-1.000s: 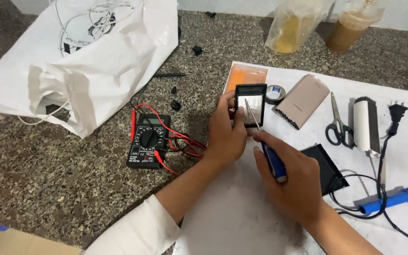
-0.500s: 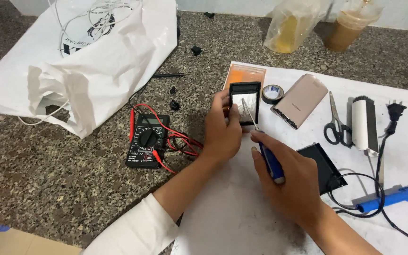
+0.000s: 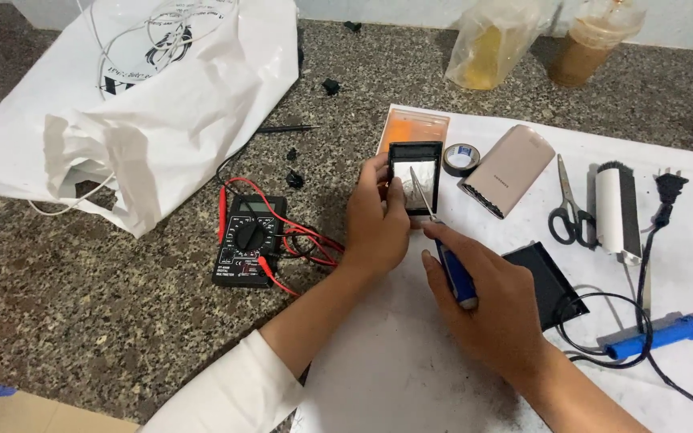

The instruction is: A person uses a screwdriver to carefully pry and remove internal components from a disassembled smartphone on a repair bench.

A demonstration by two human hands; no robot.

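Observation:
My left hand [image 3: 376,223] grips a small black-framed box-like casing [image 3: 415,176] with a pale inside, holding it over the white sheet [image 3: 378,369]. My right hand [image 3: 491,301] is closed around a blue-handled screwdriver [image 3: 452,269], and its metal shaft reaches into the casing's open face. A black flat cover [image 3: 551,282] lies just right of my right hand.
A black multimeter [image 3: 249,239] with red leads sits left of my left hand. A white plastic bag [image 3: 142,104] fills the upper left. An orange card [image 3: 415,131], tape roll [image 3: 461,159], pink power bank [image 3: 507,169], scissors [image 3: 569,210], a white cylinder [image 3: 618,210], black cable [image 3: 643,273] and blue-handled tool [image 3: 659,337] lie right.
Both hands with the casing and screwdriver have stayed nearly in place; the casing shifted slightly toward the far side of the sheet.

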